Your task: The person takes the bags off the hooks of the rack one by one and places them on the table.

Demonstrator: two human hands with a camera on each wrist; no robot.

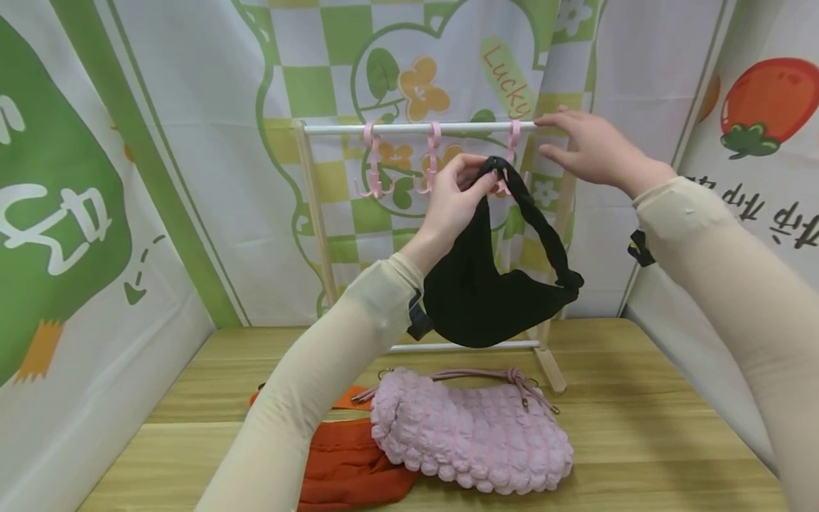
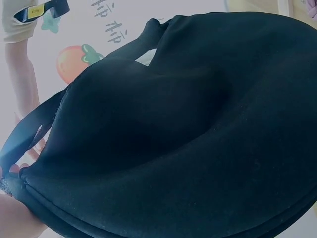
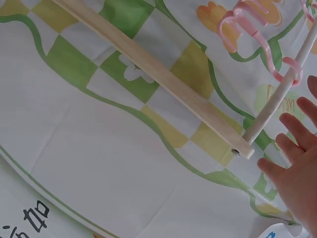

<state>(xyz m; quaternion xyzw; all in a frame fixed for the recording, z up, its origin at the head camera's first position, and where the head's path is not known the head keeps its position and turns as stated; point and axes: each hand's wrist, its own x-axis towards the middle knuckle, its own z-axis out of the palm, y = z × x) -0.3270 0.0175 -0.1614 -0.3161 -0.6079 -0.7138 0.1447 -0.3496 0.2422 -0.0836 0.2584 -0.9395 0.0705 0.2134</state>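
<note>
A black shoulder bag (image 1: 489,299) hangs by its strap from my left hand (image 1: 451,195), which pinches the strap near its top. In the left wrist view the bag (image 2: 188,124) fills most of the picture. Behind the strap, a pink hook (image 1: 515,139) hangs on the white rail of the rack (image 1: 473,127). My right hand (image 1: 591,146) is at the rail's right end, fingers extended and holding nothing. The right wrist view shows its spread fingers beside the rail and a pink multi-prong hook (image 3: 267,47).
Two more pink hooks (image 1: 433,156) hang further left on the rail. On the wooden table (image 1: 640,405) lie a pink quilted bag (image 1: 470,430) and, partly beneath my left sleeve, an orange-red bag (image 1: 352,462). Printed curtains stand behind and at both sides.
</note>
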